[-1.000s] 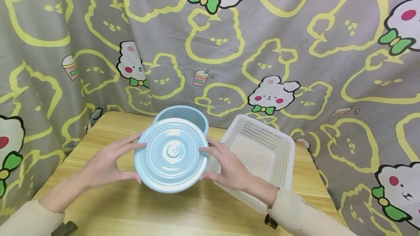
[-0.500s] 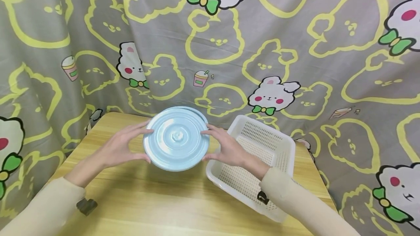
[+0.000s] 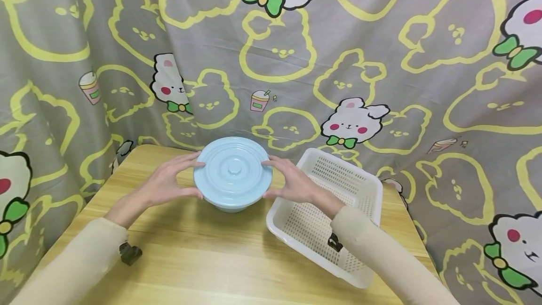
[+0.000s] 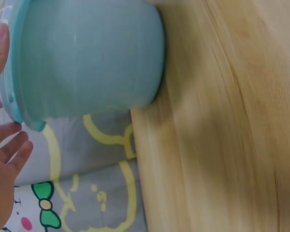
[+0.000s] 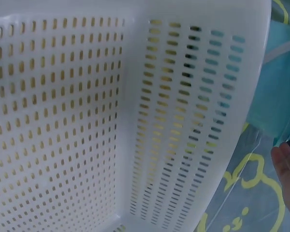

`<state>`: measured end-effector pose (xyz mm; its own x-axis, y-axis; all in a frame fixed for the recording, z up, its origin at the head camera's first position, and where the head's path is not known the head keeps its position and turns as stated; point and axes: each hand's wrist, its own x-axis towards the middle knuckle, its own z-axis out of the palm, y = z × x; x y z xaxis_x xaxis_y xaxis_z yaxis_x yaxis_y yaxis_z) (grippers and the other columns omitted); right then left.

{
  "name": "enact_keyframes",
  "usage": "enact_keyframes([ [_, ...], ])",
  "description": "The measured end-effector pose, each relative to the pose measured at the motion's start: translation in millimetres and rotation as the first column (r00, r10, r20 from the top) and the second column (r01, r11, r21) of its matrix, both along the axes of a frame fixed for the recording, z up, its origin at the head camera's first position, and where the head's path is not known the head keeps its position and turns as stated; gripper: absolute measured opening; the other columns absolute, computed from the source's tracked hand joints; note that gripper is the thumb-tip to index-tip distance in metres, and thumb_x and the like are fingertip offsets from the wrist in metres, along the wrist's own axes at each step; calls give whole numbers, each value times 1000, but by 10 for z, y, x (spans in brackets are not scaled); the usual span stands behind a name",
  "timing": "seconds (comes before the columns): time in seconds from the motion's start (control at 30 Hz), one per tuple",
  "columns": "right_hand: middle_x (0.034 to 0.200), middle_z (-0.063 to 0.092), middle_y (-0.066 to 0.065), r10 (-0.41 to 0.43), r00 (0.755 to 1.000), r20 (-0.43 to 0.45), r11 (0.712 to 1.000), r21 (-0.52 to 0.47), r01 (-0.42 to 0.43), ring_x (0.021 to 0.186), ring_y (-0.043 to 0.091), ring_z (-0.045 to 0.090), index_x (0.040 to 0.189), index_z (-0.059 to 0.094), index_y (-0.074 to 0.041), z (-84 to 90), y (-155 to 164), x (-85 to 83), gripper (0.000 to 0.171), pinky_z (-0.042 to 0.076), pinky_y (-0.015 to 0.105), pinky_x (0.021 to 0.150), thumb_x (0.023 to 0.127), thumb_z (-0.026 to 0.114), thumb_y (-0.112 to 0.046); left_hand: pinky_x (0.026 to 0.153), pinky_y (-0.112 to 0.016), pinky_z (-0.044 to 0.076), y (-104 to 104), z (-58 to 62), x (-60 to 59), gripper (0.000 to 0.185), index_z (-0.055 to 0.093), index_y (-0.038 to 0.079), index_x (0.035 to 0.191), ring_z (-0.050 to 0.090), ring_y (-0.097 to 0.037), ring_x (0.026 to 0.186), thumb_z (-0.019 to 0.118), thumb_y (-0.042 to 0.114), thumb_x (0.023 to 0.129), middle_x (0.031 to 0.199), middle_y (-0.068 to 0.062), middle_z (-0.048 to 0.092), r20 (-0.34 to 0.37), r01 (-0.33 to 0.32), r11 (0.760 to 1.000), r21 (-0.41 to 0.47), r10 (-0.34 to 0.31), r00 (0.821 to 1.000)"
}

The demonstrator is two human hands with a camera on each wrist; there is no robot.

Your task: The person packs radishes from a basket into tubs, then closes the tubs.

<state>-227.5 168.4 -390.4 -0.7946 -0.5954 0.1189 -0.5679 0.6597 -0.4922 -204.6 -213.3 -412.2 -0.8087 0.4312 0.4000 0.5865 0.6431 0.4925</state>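
- One blue lid sat on one blue bowl; one white basket stood beside.
- Left hand and right hand, fingers curled, gripped the lid's opposite edges.

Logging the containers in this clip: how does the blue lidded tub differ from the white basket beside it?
The blue tub is round with solid walls; the white basket is rectangular and perforated all over. The tub is covered by a ridged blue lid, while the basket is open on top and holds nothing. The left hand and right hand hold the lid's rim; neither touches the basket. Both look like plastic and stand on the wooden table.
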Motion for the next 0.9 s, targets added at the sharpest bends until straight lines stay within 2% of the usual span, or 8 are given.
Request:
enact_keyframes([
  [0.13, 169, 38, 20, 5, 1000, 12, 1000, 6, -5, 157, 42, 37, 154, 52, -15, 6, 3, -80, 83, 33, 64, 127, 84, 90, -40, 116, -70, 42, -12, -31, -54, 80, 69, 9, 136, 52, -50, 143, 99, 38, 68, 158, -23, 53, 11, -9, 1000, -5, 9, 1000],
  [0.37, 169, 42, 11, -19, 999, 35, 1000, 2, 19, 157, 37, 39, 153, 54, -15, 7, -6, -193, 80, 33, 59, 129, 86, 87, -43, 115, -70, 43, -12, -47, -166, 75, 69, 9, 137, 53, -50, 142, 97, 34, 71, 156, -25, 54, 10, -23, 1000, 12, 23, 1000],
  [0.53, 171, 39, 9, -44, 997, 57, 999, 17, 43, 158, 36, 37, 156, 52, -17, -22, -7, -238, 82, 32, 58, 129, 87, 86, -46, 115, -70, 43, -8, -106, -226, 75, 68, 9, 139, 51, -49, 143, 95, 35, 74, 159, -23, 52, 10, -24, 1000, 11, 24, 1000],
  [0.73, 171, 39, 10, -54, 997, 54, 998, 19, 53, 158, 36, 37, 156, 51, -17, -60, -7, -261, 82, 32, 59, 129, 88, 84, -48, 117, -68, 42, -2, -166, -267, 77, 66, 9, 142, 50, -47, 146, 94, 35, 76, 162, -19, 50, 19, -15, 1000, 20, 14, 1000],
  [0.9, 172, 36, 10, -79, 996, 48, 997, 17, 78, 160, 36, 33, 158, 47, -18, -32, 41, -185, 83, 30, 62, 129, 90, 78, -54, 119, -72, 37, 4, -141, -233, 82, 57, 10, 151, 43, -47, 151, 91, 40, 82, 167, -16, 44, 49, -33, 999, -5, 34, 998],
])
